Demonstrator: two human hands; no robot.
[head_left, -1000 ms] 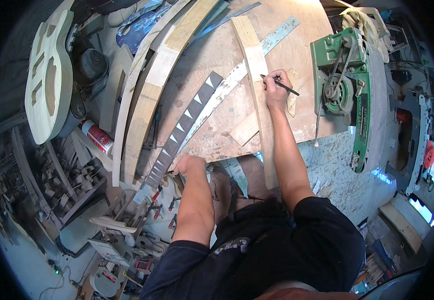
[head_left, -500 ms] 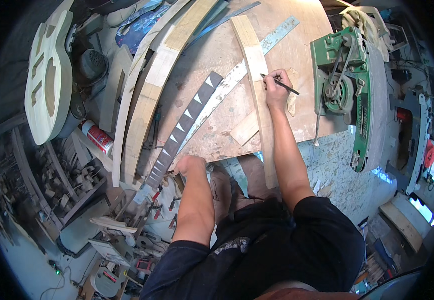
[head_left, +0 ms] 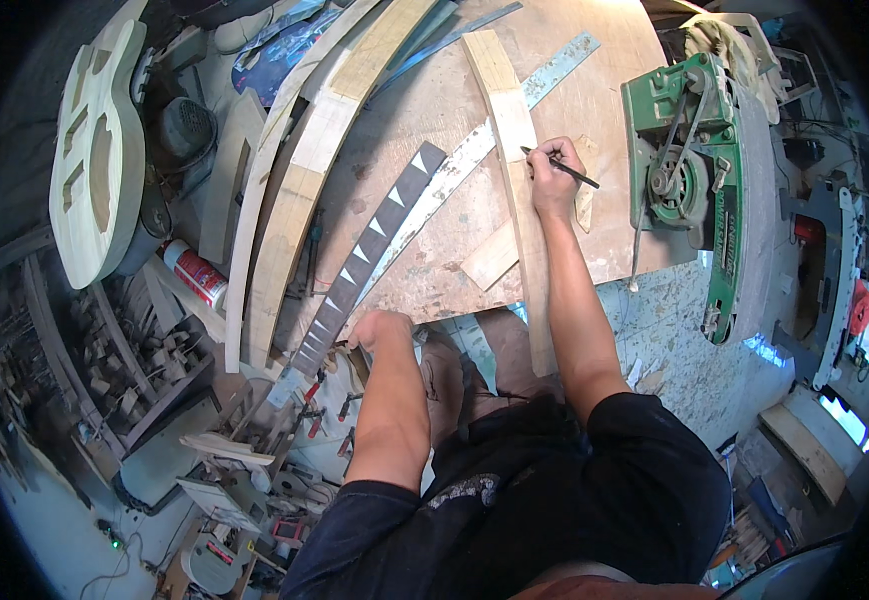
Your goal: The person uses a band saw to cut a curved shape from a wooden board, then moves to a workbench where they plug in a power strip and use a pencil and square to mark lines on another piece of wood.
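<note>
My right hand is closed round a slim black pencil. The pencil's tip touches a long pale wooden plank that lies lengthwise on the table and runs past its near edge. My left hand rests at the table's near edge with its fingers curled; what they hold, if anything, is hidden. Beside it, to the left, lies a dark fretboard with pale triangular inlays. A worn, paint-flecked metal straightedge runs under the plank, partly beside the fretboard. A short wood offcut lies left of the plank.
A green belt sander stands at the table's right. Long laminated wooden strips lie on the left. Further left are a pale guitar body and a red and white can. Small clamps hang below the near edge.
</note>
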